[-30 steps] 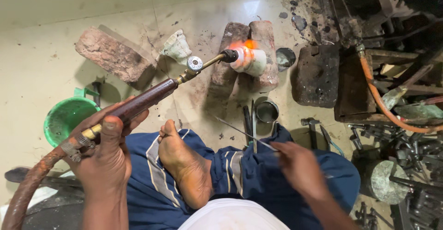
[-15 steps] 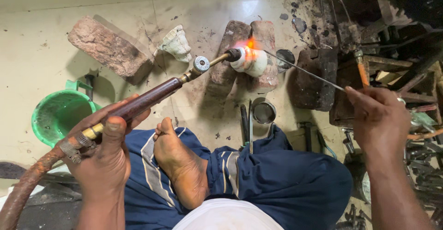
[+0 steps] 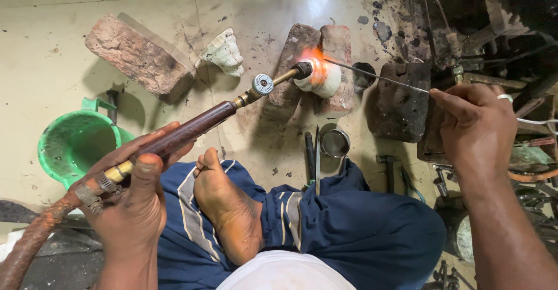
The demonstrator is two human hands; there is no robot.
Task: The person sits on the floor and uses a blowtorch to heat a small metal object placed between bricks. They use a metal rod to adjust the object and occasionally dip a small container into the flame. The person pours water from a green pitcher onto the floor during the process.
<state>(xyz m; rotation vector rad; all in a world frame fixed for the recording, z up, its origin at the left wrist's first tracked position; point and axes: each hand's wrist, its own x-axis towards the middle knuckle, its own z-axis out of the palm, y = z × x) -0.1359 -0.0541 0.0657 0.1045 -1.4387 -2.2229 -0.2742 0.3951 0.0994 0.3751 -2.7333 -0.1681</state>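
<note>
We sit cross-legged on the pale tiled floor [image 3: 70,40], one bare foot [image 3: 229,208] turned sole-up on our blue trousers [image 3: 360,232].

Our left hand [image 3: 131,200] is at the lower left, forearm rising from the bottom edge, fingers wrapped round the dark reddish-brown handle of a long gas torch [image 3: 192,130], thumb lying along the top near the brass fitting. A rust-coloured hose [image 3: 32,240] trails from the torch's rear end to the lower left corner. The torch slants up and to the right; past a small round valve knob its thin brass neck ends in a dark nozzle just beside a small white rounded crucible [image 3: 325,79], which glows orange on the side facing the flame. The crucible sits on two worn reddish bricks lying side by side [image 3: 340,51].

Our right hand [image 3: 479,127] comes in from the lower right, wrist bent, fingertips pinched shut on the end of a thin straight metal rod [image 3: 378,77]. The rod runs left and slightly up, its far tip at the crucible's glowing rim.

Near by lie a third loose brick [image 3: 136,57], a white shell-shaped lump [image 3: 224,52], a green plastic bucket [image 3: 72,144], a small round metal cup [image 3: 335,143] and a dark blackened block [image 3: 398,107].
</note>
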